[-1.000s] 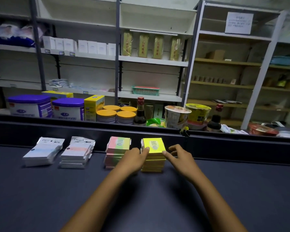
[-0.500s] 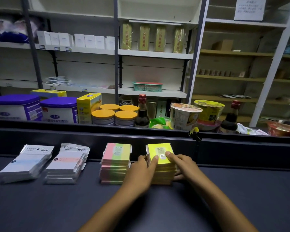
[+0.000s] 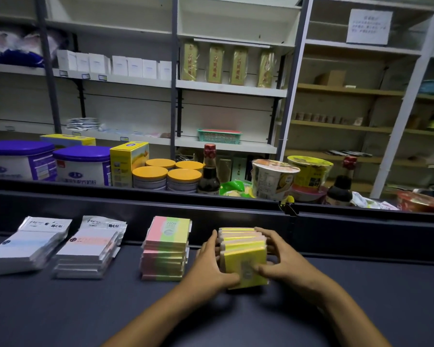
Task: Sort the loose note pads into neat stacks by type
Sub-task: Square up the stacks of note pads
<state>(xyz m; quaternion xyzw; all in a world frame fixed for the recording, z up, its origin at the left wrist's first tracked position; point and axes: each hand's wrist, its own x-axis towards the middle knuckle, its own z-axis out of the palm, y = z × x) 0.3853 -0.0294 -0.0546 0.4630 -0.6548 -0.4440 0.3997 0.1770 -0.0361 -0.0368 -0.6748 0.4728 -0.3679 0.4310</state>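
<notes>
The yellow note pads stand tipped on edge on the dark counter, fanned away from the person, just right of the pink-and-green stack. The left hand and right hand clasp them from either side, fingers curled round the block, equally near. The pink-and-green top pad reads "2209"; other print is too blurred to read.

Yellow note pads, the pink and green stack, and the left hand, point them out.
yellow note pads [image 3: 244,259], head view, front pad's face
pink and green stack [image 3: 167,232], head view, top pad
left hand [image 3: 208,265], head view, back
</notes>
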